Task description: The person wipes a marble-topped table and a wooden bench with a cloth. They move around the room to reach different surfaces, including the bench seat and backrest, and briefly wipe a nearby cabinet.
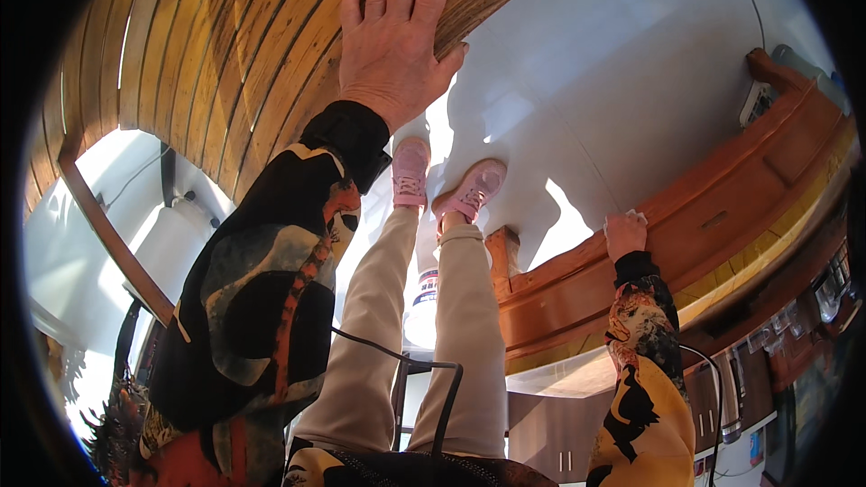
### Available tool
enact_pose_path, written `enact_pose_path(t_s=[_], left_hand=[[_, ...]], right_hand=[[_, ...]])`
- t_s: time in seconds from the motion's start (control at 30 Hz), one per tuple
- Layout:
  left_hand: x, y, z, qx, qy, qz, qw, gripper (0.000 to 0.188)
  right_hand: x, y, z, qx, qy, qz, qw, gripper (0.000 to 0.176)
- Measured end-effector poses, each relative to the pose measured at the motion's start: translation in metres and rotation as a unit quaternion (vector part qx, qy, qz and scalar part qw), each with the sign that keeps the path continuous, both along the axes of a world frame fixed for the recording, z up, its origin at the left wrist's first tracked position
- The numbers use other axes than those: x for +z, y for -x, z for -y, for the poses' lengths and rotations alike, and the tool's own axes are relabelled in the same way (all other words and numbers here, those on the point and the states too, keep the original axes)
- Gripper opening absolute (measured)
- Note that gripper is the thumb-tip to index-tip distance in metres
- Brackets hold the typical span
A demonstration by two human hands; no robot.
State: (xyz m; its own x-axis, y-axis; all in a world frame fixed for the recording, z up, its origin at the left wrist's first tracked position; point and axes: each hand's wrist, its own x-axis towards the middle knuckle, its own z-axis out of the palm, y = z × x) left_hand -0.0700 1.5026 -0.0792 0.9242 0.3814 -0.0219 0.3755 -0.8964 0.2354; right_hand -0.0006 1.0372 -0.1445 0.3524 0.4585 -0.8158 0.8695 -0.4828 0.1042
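Note:
My left hand point(399, 47) lies palm down with spread fingers at the edge of a slatted wooden surface point(270, 34). It holds nothing that I can see, and a dark cuff covers the wrist. Over on the right, my right hand point(626, 237) is closed around a small white cloth or tissue point(637, 216). That hand is at the edge of a reddish-brown wooden piece of furniture point(717, 216). Most of the white piece is hidden by the fingers.
My legs and pink shoes point(470, 189) stand between both pieces of furniture on a pale floor point(575, 81). A short wooden leg point(504, 253) and a white bucket point(423, 318) are close by. A black cable point(406, 360) crosses before my trousers. Cupboards point(548, 439) stand behind.

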Motion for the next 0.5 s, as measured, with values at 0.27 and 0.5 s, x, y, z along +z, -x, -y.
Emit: enact_pose_path(t_s=[0.27, 0.5], left_hand=[[0.010, 0.000, 0.001, -0.011, 0.001, 0.012, 1.000, 0.088], [-0.006, 0.004, 0.002, -0.015, -0.042, 0.048, 0.998, 0.085]], right_hand=[[0.015, 0.083, -0.019, 0.002, 0.063, -0.058, 0.996, 0.011], [0.001, 0.227, -0.010, -0.060, 0.035, -0.132, 0.989, 0.012]])
